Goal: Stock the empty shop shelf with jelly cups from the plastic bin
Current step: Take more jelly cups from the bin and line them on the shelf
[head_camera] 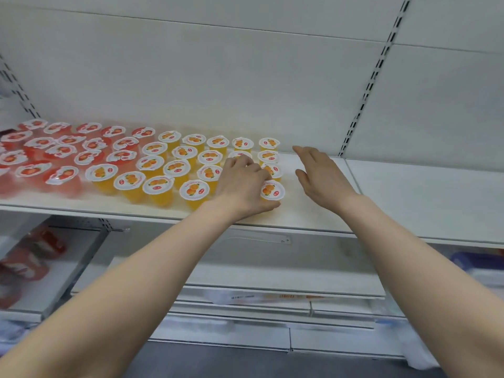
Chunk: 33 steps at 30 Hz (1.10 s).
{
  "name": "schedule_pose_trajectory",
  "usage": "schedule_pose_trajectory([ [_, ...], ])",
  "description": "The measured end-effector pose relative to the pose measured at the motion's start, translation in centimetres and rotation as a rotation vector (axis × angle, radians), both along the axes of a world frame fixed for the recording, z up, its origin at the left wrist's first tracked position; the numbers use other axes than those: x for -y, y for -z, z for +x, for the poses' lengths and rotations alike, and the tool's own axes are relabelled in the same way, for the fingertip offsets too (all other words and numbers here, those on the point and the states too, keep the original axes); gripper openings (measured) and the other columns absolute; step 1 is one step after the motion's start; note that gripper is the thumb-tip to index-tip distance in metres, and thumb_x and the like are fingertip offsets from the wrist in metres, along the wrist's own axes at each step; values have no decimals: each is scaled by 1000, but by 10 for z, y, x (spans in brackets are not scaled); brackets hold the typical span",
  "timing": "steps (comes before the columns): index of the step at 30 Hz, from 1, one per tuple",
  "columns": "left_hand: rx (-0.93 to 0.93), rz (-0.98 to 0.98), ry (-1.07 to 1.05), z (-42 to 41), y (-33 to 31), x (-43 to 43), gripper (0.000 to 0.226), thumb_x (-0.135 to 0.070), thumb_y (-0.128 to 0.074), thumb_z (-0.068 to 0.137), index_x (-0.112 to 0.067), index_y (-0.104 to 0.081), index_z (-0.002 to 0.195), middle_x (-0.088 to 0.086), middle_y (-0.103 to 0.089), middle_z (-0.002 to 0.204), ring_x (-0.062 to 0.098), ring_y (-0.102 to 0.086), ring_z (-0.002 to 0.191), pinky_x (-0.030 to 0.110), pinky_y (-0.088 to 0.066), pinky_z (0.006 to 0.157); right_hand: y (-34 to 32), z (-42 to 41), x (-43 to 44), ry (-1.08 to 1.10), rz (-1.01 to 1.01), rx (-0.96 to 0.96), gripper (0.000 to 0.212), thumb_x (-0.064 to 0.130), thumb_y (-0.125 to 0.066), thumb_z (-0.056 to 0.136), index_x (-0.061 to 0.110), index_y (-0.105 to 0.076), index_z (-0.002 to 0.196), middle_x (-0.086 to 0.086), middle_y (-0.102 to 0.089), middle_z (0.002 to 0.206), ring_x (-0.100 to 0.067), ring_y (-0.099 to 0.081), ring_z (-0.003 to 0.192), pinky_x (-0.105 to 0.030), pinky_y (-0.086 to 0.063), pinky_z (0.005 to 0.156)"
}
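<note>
A white shop shelf carries rows of jelly cups: several red ones on the left and several orange ones in the middle. My left hand lies over the right end of the orange rows, its fingers and thumb curled round an orange jelly cup at the shelf's front. My right hand hovers just right of the cups with straight fingers and holds nothing. The plastic bin is not clearly in view.
Bare shelf stretches right of the cups past a slotted upright. Lower shelves hold blurred packets; red packets sit at lower left. A blue-lidded container shows at lower right.
</note>
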<state>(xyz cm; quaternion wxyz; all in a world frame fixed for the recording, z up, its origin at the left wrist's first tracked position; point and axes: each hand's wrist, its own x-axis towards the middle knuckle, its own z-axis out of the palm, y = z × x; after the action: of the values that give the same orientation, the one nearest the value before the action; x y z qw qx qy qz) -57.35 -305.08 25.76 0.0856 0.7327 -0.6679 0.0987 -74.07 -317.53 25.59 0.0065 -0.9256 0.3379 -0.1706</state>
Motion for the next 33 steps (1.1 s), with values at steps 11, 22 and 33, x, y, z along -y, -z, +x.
schedule_pose_trajectory([
  [11, -6, -29, -30, 3, -5, -7, 76, -81, -49, 74, -31, -54, 131, -6, -58, 132, 22, -39, 131, 42, -26, 108, -12, 5, -2, -9, -24, -7, 52, 23, -42, 102, 11, -29, 150, -14, -41, 147, -34, -42, 128, -41, -34, 106],
  [22, -28, -231, -108, 61, -32, -47, 46, -51, -52, 93, -19, -62, 123, 4, -66, 119, 28, -51, 117, 40, -38, 98, -35, 43, -29, -117, -124, -34, 49, 27, -43, 102, 10, -37, 147, -13, -44, 145, -34, -42, 127, -41, -32, 104],
  [33, -1, -330, -273, 179, -37, -194, 50, -52, -44, 90, -13, -65, 114, 9, -67, 110, 33, -55, 104, 43, -42, 94, -48, 157, -137, -322, -255, -13, 49, 32, -45, 97, 8, -47, 139, -16, -55, 132, -39, -52, 117, -47, -41, 98],
])
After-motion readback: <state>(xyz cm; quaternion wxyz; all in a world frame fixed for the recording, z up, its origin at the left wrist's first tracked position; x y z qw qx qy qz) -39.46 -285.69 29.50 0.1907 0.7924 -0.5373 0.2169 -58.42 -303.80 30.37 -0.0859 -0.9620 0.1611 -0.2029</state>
